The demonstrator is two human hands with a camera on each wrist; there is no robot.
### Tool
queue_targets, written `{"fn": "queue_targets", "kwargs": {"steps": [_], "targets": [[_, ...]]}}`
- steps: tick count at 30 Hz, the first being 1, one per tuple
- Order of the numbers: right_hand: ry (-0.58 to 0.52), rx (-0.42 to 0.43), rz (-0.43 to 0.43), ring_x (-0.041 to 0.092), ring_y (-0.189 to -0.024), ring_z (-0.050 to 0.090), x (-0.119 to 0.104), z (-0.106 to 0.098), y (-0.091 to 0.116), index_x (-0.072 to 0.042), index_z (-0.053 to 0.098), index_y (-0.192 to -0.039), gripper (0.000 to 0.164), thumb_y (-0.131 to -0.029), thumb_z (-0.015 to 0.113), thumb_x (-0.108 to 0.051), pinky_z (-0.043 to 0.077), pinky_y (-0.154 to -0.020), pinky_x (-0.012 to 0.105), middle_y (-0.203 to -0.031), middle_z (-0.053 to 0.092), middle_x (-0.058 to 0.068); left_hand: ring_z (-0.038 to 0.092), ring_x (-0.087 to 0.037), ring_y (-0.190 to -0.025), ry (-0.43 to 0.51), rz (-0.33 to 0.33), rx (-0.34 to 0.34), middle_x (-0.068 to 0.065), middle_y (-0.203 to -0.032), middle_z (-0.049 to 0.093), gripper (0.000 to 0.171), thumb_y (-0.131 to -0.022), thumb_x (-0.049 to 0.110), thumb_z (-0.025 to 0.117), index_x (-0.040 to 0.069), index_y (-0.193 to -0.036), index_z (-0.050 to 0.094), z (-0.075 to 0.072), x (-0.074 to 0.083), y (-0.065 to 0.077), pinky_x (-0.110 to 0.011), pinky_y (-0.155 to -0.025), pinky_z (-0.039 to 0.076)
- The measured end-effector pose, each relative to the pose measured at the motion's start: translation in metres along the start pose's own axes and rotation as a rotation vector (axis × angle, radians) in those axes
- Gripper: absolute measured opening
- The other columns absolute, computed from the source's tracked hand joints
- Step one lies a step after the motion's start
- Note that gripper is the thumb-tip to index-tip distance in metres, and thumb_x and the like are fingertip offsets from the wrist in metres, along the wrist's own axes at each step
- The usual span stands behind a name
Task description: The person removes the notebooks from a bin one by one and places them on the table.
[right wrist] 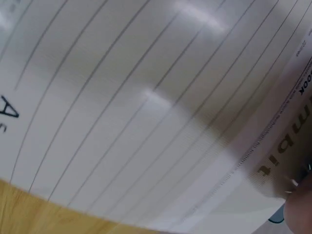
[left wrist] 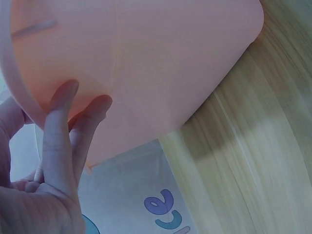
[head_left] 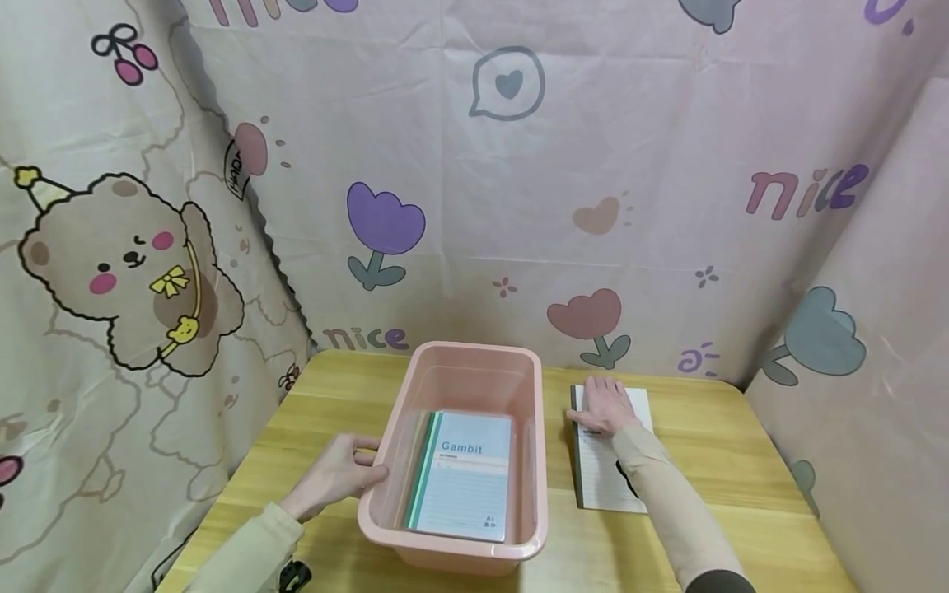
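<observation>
A pink plastic bin (head_left: 460, 562) stands on the table, left of middle. My left hand (head_left: 329, 473) pinches its left rim, thumb over the edge; in the left wrist view two fingers (left wrist: 61, 131) lie against the outer wall. Inside the bin lie notebooks, the top one a pale blue lined-cover notebook (head_left: 467, 494) marked Gambit, with green and tan spines showing at its left. Right of the bin a white notebook with a dark spine (head_left: 600, 486) lies flat. My right hand (head_left: 606, 405) rests on its far part, fingers straight and thumb out over the spine side.
The wooden table (head_left: 712, 445) runs back to a printed curtain (head_left: 489, 165), which also closes off the left and right sides. A dark cable (head_left: 169, 560) hangs by the table's left edge.
</observation>
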State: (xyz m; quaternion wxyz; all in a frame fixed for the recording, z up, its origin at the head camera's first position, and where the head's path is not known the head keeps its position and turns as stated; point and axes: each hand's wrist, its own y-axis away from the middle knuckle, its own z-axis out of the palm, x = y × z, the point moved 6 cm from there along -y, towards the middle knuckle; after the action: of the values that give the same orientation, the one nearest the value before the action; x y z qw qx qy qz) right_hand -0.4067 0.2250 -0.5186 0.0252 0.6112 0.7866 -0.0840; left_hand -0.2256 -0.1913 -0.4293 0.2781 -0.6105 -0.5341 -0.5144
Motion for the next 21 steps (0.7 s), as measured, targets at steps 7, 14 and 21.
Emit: {"fn": "queue_targets", "kwargs": {"steps": [7, 14, 21], "targets": [[-0.084, 0.029, 0.011, 0.041, -0.109, 0.052, -0.001, -0.003, -0.007, 0.007, 0.052, -0.119, 0.059, -0.088, 0.067, -0.041, 0.046, -0.099, 0.055, -0.113, 0.055, 0.024, 0.074, -0.042, -0.092, -0.012, -0.01, 0.011, -0.037, -0.11, 0.069, 0.058, -0.088, 0.001, 0.061, -0.026, -0.135, 0.041, 0.0, -0.001, -0.001, -0.042, -0.071, 0.066], [-0.095, 0.111, 0.0, 0.042, -0.102, 0.052, -0.008, -0.023, -0.006, 0.009, 0.053, -0.117, 0.054, -0.088, 0.067, -0.035, 0.047, -0.09, 0.053, -0.108, 0.055, 0.025, 0.075, -0.041, -0.092, -0.026, -0.035, 0.033, -0.036, -0.11, 0.069, 0.058, -0.088, 0.001, 0.062, -0.025, -0.135, 0.042, 0.0, 0.0, -0.001, -0.042, -0.07, 0.066], [-0.097, 0.078, 0.027, 0.044, -0.101, 0.053, -0.018, -0.039, -0.001, 0.008, 0.054, -0.117, 0.054, -0.092, 0.061, -0.039, 0.047, -0.089, 0.054, -0.108, 0.056, 0.026, 0.075, -0.042, -0.092, -0.021, -0.015, 0.017, -0.037, -0.109, 0.069, 0.057, -0.088, 0.001, 0.062, -0.026, -0.134, 0.042, 0.0, 0.002, 0.0, -0.042, -0.07, 0.066]]}}
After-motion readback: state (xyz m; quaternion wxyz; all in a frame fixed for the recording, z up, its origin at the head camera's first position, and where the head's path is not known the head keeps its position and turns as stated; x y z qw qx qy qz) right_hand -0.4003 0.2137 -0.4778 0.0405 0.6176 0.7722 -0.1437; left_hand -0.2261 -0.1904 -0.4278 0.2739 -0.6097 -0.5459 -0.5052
